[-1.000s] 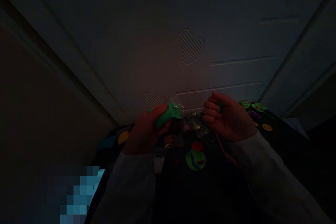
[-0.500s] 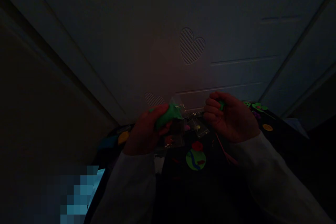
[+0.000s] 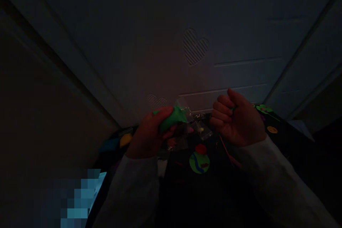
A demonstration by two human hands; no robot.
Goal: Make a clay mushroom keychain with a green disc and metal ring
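My left hand (image 3: pixel 148 133) is closed around a clear plastic bag of green modelling clay (image 3: pixel 175 118), its open-looking end pointing right. To the right, my right hand (image 3: pixel 242 126) is raised with the fingers curled in, and a small bit of green clay (image 3: pixel 233 108) shows between thumb and fingers. Below and between the hands lies a flat green clay disc (image 3: pixel 203 159) with a blue wavy strip and a dark red piece on it. A red clay piece (image 3: pixel 201 148) touches its upper edge. The light is very dim.
Small clear bags (image 3: pixel 204 133) with bits of clay lie behind the disc. A pink stick-like tool (image 3: pixel 227 151) rests near my right sleeve. Yellow clay (image 3: pixel 125 139) and a blue pack (image 3: pixel 109 145) sit left; a green clay flower (image 3: pixel 264 108) and a yellow disc (image 3: pixel 272 129) lie right. A white panel (image 3: pixel 165 42) rises behind.
My right hand has shifted slightly right, its thumb now raised higher and less of the green bit showing. My left hand with the bag has hardly moved.
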